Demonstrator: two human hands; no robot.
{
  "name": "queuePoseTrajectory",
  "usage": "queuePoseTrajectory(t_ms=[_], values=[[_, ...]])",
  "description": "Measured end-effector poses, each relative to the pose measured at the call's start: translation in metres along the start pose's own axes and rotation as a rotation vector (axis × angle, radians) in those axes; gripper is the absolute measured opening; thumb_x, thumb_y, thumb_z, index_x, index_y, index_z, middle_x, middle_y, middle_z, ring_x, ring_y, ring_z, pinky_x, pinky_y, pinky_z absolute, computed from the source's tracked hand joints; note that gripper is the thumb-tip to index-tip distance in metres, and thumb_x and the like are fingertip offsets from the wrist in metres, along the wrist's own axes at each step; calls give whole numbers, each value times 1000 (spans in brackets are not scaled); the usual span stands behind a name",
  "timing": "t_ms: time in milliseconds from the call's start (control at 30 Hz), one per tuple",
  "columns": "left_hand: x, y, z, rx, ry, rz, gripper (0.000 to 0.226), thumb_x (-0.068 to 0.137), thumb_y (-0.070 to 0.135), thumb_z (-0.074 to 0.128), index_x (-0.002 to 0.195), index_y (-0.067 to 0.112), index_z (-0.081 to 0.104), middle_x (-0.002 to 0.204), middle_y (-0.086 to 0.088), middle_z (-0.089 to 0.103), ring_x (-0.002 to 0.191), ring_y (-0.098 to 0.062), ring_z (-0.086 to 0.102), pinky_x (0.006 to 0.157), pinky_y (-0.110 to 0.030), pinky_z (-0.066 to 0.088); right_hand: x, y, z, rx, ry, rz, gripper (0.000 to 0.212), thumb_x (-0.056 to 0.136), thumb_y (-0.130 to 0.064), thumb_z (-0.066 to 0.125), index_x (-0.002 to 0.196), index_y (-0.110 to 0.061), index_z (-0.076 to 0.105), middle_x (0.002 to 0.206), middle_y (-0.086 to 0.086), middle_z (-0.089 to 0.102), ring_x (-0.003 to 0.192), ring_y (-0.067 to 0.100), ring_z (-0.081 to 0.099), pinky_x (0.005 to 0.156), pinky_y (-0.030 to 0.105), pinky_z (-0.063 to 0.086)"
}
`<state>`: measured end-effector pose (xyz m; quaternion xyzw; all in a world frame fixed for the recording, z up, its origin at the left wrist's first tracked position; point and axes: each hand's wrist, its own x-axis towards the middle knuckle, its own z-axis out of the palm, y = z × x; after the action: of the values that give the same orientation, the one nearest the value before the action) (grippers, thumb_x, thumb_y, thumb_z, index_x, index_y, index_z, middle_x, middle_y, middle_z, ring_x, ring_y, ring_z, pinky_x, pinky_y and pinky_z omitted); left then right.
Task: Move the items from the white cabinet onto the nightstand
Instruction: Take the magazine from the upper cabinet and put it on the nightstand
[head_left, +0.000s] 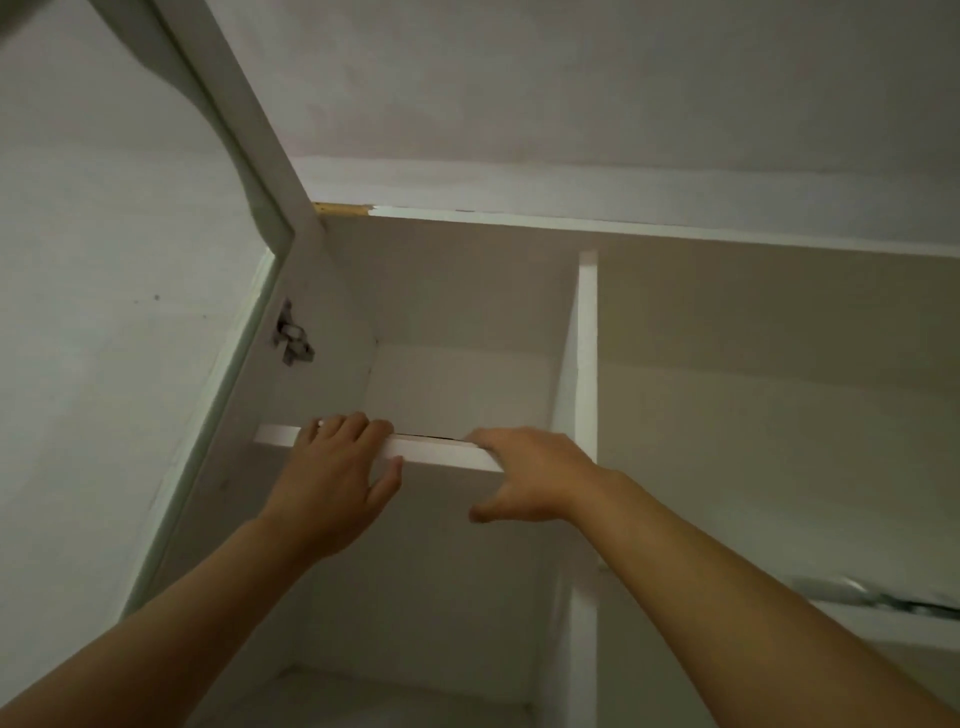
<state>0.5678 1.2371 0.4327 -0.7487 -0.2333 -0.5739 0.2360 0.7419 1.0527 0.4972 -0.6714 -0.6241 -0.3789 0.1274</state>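
Both arms reach up into the white cabinet (467, 291), a box of flat, matte painted panels seen from below. The left hand (337, 467) lies over the front edge of a thin, square-edged shelf (441, 454): its fingers curl over the top of the board while the thumb presses up against the underside, so it grips the shelf. The right hand (524, 478), just beside it along the same edge, has its fingers hooked over the board out of sight — the thumb hangs loose below, apart from the wood; whether those fingers hold anything up there cannot be told. Between the two hands a thin dark sliver shows on the shelf top, too slight to identify.

Up and left of the left hand, a dull metal hinge (293, 338) sits on the cabinet's side wall, with the open door (130, 312) beyond it. Right of the right hand stands a narrow upright divider (587, 353). Above both hands, a strip of bare wood (343, 209) shows where the paint has chipped from the top frame.
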Motion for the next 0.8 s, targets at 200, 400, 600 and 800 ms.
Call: queuePoseTrajectory(t_ms=[200,400,600,800], values=[[-1,6,3,8,64,-26,43,98,54,33,119,26,57,105,5,54,95,-17,48,92,-40,41,0,4,8,-36,74,-50,65,70,-56,77,129,-43,53,109,-15,66,94,15,60,77,34,46],[-1,14,-7,31,37,-68,48,96,55,32,120,24,59,108,5,56,100,-20,51,96,-41,42,-3,5,7,31,102,-51,57,69,-54,75,121,-39,59,99,-12,67,88,16,61,71,31,45],[-7,28,-28,84,-1,-98,54,93,59,31,124,23,58,114,1,57,107,-25,53,93,-44,45,-14,6,2,113,127,-40,60,72,-46,76,129,-37,58,104,-6,68,89,18,61,78,34,54],[-22,38,-56,130,-26,-62,56,95,58,27,130,25,55,119,2,56,110,-22,52,95,-41,39,-29,9,7,141,211,-92,75,70,-41,74,143,-39,54,127,-13,67,110,15,64,93,33,54]])
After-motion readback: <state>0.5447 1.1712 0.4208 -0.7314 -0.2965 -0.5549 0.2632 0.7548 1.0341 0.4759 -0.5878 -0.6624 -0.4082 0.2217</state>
